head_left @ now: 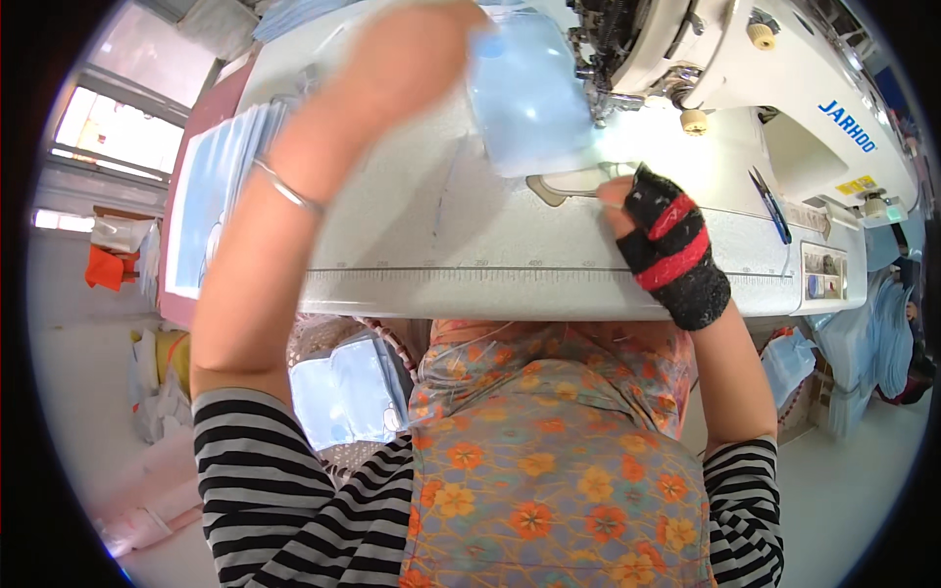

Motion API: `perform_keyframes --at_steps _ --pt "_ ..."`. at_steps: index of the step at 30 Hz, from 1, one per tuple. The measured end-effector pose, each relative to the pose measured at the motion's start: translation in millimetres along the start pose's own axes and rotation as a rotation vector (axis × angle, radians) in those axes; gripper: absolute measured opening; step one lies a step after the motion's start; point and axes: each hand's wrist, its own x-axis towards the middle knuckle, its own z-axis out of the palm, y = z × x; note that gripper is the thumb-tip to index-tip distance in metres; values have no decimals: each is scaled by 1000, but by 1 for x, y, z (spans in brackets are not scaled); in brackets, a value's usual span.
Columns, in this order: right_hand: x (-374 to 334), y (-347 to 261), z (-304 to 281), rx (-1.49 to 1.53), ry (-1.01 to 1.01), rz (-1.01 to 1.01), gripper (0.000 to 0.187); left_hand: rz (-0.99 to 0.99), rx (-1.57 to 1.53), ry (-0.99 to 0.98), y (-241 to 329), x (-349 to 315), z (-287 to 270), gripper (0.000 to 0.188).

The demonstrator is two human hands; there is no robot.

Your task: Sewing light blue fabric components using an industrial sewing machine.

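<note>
My left hand is reaching across to the far side of the sewing table, smeared by motion. Its fingers are at the upper left corner of a light blue fabric piece; whether they grip it does not show. That piece lies flat left of the needle area of a white sewing machine, whose lamp lights the spot brightly. My right hand, in a black and red fingerless glove, rests near the curved metal plate below the fabric. Its bare fingers are curled together, and what they pinch is hidden.
Stacked blue and white pieces lie at the table's left edge. Black-handled snips and a small compartment tray are on the right. A ruler strip runs along the front. More blue pieces sit below the table, left of my lap.
</note>
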Motion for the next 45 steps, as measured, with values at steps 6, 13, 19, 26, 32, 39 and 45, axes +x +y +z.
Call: perform_keyframes --at_steps 6,13,19,26,32,39,45 --pt "26 17 -2 -163 55 -123 23 293 -218 92 60 -27 68 26" --pt "20 25 24 -392 -6 -167 32 235 -245 -46 76 -41 66 33" --pt "15 11 27 -396 -38 -120 41 288 -295 -42 55 -42 84 40" --pt "14 13 31 -444 -22 -117 45 267 -273 -24 58 -42 86 39" --pt "14 6 27 -411 -76 -96 44 203 -205 -1 73 -48 83 38" --pt "13 24 20 -291 -7 -133 35 18 -142 9 119 -59 68 44" --pt "8 33 17 -284 33 -136 31 26 -190 39 135 -65 65 38"
